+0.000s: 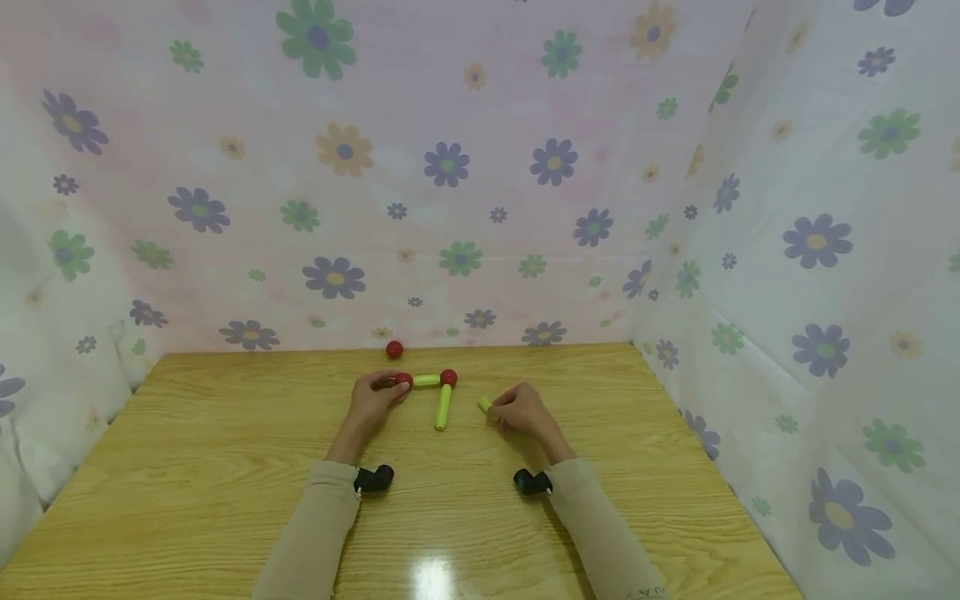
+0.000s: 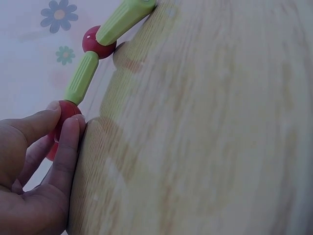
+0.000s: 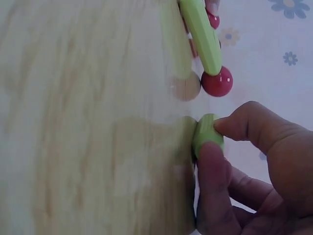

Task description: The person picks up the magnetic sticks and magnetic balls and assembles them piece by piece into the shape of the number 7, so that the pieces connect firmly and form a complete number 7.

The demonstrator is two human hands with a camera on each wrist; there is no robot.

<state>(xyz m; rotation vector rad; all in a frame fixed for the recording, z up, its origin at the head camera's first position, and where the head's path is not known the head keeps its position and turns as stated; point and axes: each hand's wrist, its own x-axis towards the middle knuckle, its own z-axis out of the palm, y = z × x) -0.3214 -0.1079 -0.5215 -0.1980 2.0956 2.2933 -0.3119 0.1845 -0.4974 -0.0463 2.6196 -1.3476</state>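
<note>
My left hand (image 1: 371,402) pinches a red ball (image 2: 67,113) between thumb and fingers. A short green rod (image 2: 82,78) runs from that ball to a second red ball (image 1: 448,377). From the second ball a longer green rod (image 1: 443,407) points back toward me, so the joined pieces make a corner. My right hand (image 1: 523,410) is to the right of them and pinches a separate green rod (image 3: 209,128) by thumb and forefinger, low over the wood. The fingers cover part of this rod. Its visible end faces the corner ball, apart from it.
A loose red ball (image 1: 394,350) lies near the table's back edge, beyond my left hand. The wooden table (image 1: 225,500) meets flowered cloth walls (image 1: 450,217) at the back and sides. Dark wrist cameras (image 1: 375,479) sit at both sleeve cuffs.
</note>
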